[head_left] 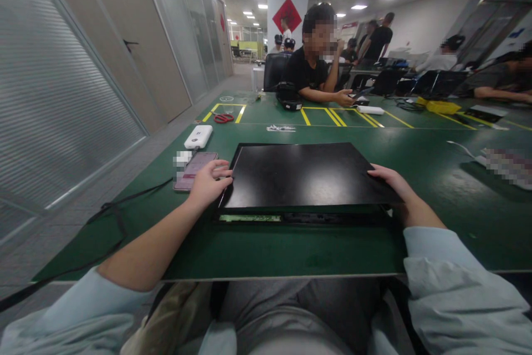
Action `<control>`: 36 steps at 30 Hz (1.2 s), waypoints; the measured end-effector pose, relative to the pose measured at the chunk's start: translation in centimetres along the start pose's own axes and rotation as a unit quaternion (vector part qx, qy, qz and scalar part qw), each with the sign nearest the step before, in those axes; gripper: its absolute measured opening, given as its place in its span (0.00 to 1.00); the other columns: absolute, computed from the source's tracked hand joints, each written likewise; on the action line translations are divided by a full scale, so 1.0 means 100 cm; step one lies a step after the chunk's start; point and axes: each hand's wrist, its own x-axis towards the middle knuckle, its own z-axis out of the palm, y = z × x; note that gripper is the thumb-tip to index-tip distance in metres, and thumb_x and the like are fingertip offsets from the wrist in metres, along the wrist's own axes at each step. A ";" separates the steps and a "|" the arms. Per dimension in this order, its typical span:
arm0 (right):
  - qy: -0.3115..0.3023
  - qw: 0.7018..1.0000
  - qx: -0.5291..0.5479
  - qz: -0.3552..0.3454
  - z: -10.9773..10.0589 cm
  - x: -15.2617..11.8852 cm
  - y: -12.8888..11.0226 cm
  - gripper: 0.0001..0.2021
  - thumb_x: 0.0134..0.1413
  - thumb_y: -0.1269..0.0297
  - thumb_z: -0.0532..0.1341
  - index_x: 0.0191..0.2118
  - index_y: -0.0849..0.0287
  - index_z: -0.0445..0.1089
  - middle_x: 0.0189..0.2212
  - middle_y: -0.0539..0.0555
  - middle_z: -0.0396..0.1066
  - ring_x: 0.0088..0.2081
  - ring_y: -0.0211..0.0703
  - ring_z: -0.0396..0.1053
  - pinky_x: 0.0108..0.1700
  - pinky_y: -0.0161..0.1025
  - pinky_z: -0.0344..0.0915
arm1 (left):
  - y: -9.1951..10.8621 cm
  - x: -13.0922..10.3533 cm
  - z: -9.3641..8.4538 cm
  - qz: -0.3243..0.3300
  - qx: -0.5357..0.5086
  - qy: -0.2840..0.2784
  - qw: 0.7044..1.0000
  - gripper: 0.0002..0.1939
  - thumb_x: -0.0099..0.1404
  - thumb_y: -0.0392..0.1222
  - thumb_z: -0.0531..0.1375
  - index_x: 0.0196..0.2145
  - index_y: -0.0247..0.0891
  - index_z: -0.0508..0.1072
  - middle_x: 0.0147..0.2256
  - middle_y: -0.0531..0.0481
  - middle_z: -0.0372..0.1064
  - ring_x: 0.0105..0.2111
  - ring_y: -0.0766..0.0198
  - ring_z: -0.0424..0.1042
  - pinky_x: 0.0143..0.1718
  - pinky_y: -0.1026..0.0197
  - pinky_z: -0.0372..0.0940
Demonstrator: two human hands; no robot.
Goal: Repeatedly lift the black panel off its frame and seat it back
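A flat, glossy black screen panel [307,175] is tilted over a thin black frame [349,219] on the green table. Along the frame's near edge shows a green circuit strip [249,218]. My left hand [210,180] has its bent fingers and thumb at the panel's left edge; how firmly they grip cannot be seen. At the right edge, my right hand [393,186] holds the panel with the thumb on top and the other fingers hidden underneath. Its right near corner stands clear of the frame. A phone [195,171] lies just beyond my left wrist.
A white power bank [198,137], red-handled scissors [223,118] and a black cable [118,202] are on the left. Across the green table [291,255] sits a person [311,75] with a phone. A white cable [461,148] and blurred device lie right.
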 end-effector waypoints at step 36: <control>0.045 0.998 -0.042 0.000 0.007 -0.007 -0.008 0.24 0.41 0.65 0.68 0.50 0.56 0.79 0.36 0.55 0.81 0.35 0.52 0.79 0.31 0.39 0.74 | 0.011 -0.007 -0.003 0.124 0.289 -0.050 0.948 0.19 0.60 0.37 0.56 0.49 0.41 0.74 0.43 0.44 0.82 0.49 0.48 0.79 0.54 0.47 0.69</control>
